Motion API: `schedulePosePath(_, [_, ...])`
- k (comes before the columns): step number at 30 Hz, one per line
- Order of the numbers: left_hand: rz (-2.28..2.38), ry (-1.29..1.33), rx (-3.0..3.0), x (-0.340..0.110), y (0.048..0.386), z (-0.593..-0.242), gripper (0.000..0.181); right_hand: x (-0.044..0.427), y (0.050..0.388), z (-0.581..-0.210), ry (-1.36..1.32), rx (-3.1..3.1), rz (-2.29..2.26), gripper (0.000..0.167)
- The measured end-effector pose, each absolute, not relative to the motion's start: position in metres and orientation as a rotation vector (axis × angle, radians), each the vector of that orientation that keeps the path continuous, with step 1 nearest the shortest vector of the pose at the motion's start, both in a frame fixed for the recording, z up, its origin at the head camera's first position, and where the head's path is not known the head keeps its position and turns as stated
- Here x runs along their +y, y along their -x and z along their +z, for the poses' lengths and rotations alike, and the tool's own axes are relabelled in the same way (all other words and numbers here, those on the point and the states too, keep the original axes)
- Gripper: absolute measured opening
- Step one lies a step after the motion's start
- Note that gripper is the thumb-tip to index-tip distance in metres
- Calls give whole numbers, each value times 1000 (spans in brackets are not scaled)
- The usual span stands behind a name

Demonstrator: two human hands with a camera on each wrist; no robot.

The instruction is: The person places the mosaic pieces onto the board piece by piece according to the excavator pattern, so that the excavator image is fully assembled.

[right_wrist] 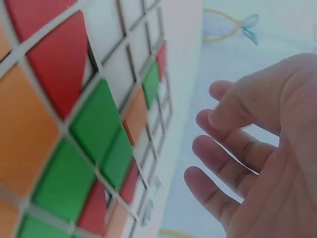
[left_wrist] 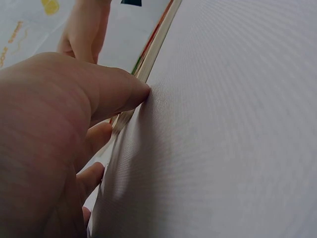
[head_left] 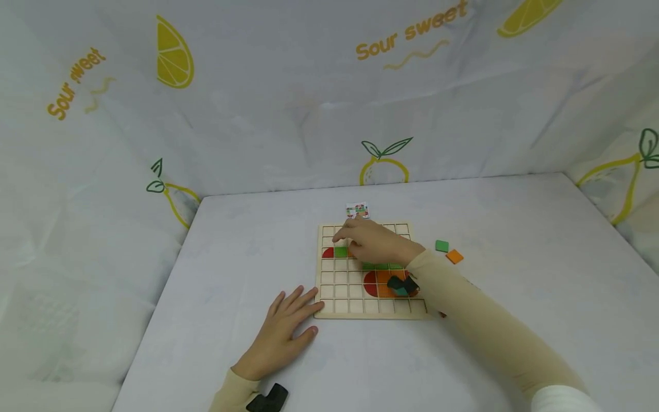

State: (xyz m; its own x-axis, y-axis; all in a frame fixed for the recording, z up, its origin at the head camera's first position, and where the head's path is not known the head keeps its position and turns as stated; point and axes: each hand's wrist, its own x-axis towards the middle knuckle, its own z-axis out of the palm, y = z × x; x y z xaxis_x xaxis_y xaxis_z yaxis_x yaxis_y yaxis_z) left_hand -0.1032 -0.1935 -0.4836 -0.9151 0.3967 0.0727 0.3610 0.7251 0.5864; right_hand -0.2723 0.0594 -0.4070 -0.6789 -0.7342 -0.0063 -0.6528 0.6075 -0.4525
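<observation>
A wooden grid board [head_left: 340, 292] lies on the table, partly filled with coloured tiles. My left hand [head_left: 280, 332] rests spread on the table, fingertips touching the board's near left corner. Over the board's far half hovers my right hand [head_left: 378, 240]. In the right wrist view its fingers [right_wrist: 213, 148] bend loosely, apart from the board, and no tile shows between them. A red rounded tile [head_left: 328, 253], a green tile [head_left: 340, 252] and an orange tile [right_wrist: 135, 115] sit in one row. Nearer, orange tiles [head_left: 383, 286] lie beside a red curved tile [head_left: 369, 284]. My right arm hides the board's right side.
A small pattern card [head_left: 357, 210] lies behind the board. To the right are a loose green tile [head_left: 441, 246] and a loose orange tile [head_left: 455, 256]. A printed white cloth [head_left: 278, 114] hangs behind the white table [head_left: 247, 246].
</observation>
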Motion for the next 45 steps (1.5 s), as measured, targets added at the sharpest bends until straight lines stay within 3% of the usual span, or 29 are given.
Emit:
schedulePosePath(11, [946,-590,2852,-193,102,-479,48,117,261,-386,932,2636,-779,28])
schedulePosePath(27, [928,-577,2846,-193,103,-479,49,193,256,-396,673,2757,-706,31])
schedulePosePath(45, [942,-556,2824,-192,103,-480,49,221,252,-415,472,2810,-448,38])
